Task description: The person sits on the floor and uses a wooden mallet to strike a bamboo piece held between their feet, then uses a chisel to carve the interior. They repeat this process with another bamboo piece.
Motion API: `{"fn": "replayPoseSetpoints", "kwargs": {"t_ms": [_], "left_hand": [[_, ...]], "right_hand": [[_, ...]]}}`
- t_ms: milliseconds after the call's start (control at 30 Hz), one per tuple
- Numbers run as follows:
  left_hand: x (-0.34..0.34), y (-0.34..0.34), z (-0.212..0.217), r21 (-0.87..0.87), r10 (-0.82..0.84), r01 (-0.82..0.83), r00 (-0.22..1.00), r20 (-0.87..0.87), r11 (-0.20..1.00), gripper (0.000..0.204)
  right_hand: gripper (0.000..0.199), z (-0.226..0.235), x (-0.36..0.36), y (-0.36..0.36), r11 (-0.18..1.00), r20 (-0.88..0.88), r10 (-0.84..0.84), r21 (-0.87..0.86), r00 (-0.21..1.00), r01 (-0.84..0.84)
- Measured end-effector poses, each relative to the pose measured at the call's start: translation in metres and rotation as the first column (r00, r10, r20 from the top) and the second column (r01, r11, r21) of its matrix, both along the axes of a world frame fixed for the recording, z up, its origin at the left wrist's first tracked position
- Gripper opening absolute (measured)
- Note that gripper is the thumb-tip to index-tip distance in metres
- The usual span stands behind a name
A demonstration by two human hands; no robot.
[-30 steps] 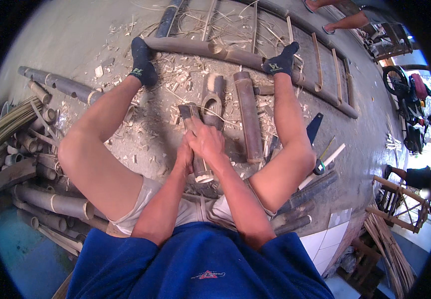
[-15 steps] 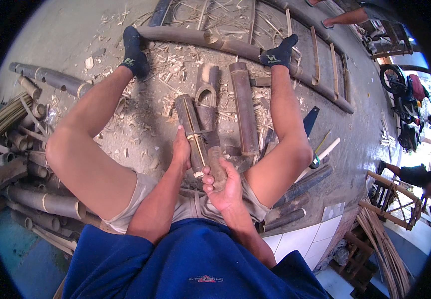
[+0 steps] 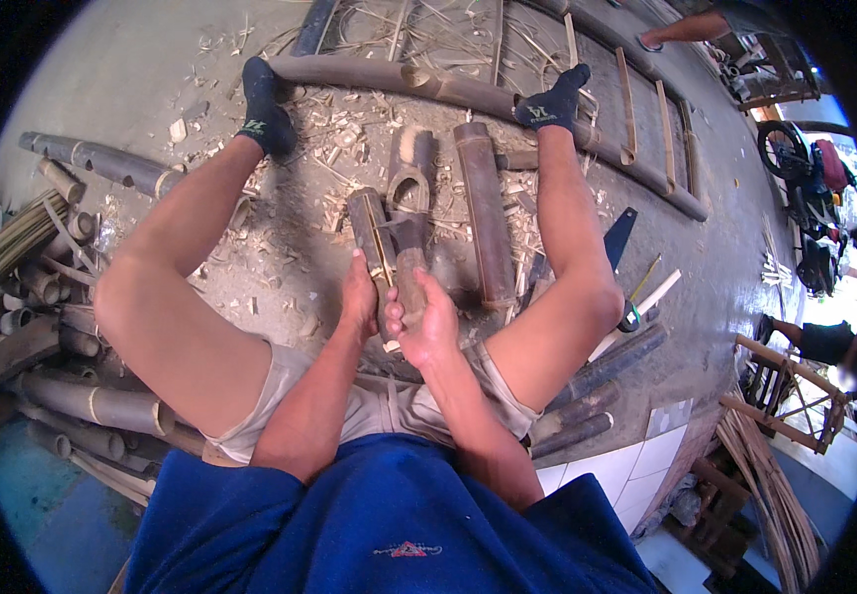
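Concrete floor (image 3: 715,267) takes up most of the view. Ladder-like bamboo frame (image 3: 488,96) lies across the top; person's socked feet rest at its near rail. Bamboo pile (image 3: 126,408) at left, cut lengths stacked. Motorbike (image 3: 785,158) far right, partly cut by the bright edge; wooden stand (image 3: 785,416) lower right, thin strips (image 3: 765,485) beside it. Dark holed tube (image 3: 101,155) on floor, upper left, by the left knee.

Between the legs: plain tube (image 3: 486,218) lying lengthwise, nearer the right leg. Notched tube (image 3: 411,153) to its left, well-cut opening facing up. Saw (image 3: 619,243) on the floor past the right knee, blade pointing away.

Split tube (image 3: 362,220) is between the thighs, long slit facing up, just left of the notched tube, near end close to the shorts. Left hand (image 3: 359,297) against its left side, thumb laid along it; other fingers mostly hidden, can't tell if spread or pressed together. Right hand (image 3: 428,327) grips a wood-handled tool (image 3: 408,282), fingers curled together round the handle, thumb stretched along its right side. Tool's dark head sits at the split tube's right side; exact contact unclear.

Smallest: pale chips (image 3: 344,139), scattered around the tubes.
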State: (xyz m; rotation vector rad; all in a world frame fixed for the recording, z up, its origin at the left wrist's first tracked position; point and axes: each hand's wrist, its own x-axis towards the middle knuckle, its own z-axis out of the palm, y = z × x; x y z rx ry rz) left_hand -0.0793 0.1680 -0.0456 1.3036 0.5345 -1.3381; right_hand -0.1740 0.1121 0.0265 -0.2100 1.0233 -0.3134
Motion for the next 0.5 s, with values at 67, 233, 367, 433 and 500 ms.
{"fn": "replayPoseSetpoints", "kwargs": {"t_ms": [67, 233, 367, 433, 500], "left_hand": [[0.000, 0.000, -0.001, -0.005, 0.028, -0.028, 1.000, -0.015, 1.000, 0.060], [-0.004, -0.007, -0.015, -0.175, 0.196, -0.176, 0.975, 0.103, 0.969, 0.052], [-0.005, -0.005, -0.023, -0.215, 0.258, -0.246, 0.966, 0.030, 0.945, 0.051], [-0.002, -0.001, -0.025, -0.212, 0.187, -0.181, 0.982, 0.009, 0.960, 0.052], [0.003, 0.005, -0.025, -0.163, 0.049, -0.045, 0.999, 0.022, 0.986, 0.053]], "right_hand": [[0.032, -0.009, 0.015, -0.008, 1.000, -0.021, -0.019, -0.005, 1.000, 0.018], [0.030, -0.027, 0.054, -0.032, 1.000, -0.048, 0.007, -0.016, 0.999, -0.008], [0.026, -0.027, 0.062, -0.042, 0.983, -0.049, 0.133, -0.121, 0.990, -0.138], [0.029, -0.018, 0.051, -0.045, 0.915, -0.125, 0.259, -0.287, 0.958, -0.285], [0.039, -0.003, 0.033, -0.044, 0.812, -0.164, 0.340, -0.445, 0.926, -0.377]]}}
